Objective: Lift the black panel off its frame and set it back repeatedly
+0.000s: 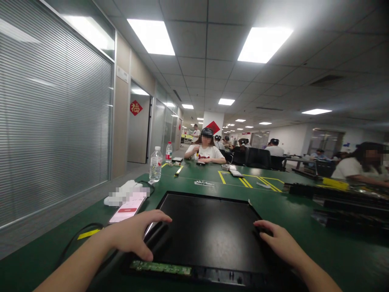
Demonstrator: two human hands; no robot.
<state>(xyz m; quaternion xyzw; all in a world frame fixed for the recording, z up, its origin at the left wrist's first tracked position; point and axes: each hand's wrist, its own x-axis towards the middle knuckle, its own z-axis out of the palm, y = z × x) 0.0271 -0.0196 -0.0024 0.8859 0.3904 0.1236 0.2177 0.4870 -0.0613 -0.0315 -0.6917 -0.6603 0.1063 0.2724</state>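
A black flat display panel (209, 231) in a dark frame lies face up in front of me on the green table. My left hand (138, 235) is at its left edge, thumb and fingers spread wide apart. At the right edge is my right hand (279, 239), its fingers stretched toward the frame and slightly apart. Whether any fingers reach under the frame is hidden. Along the near edge of the panel runs a narrow green circuit board (161, 267), to the left of a dark strip.
To the left lie a lit phone (127, 209) and a black cable (71, 237). Beyond stand a water bottle (155, 164) and a red-capped bottle (169, 152). Dark long parts (334, 198) are piled at right. A co-worker (208, 150) sits across the green table (182, 182).
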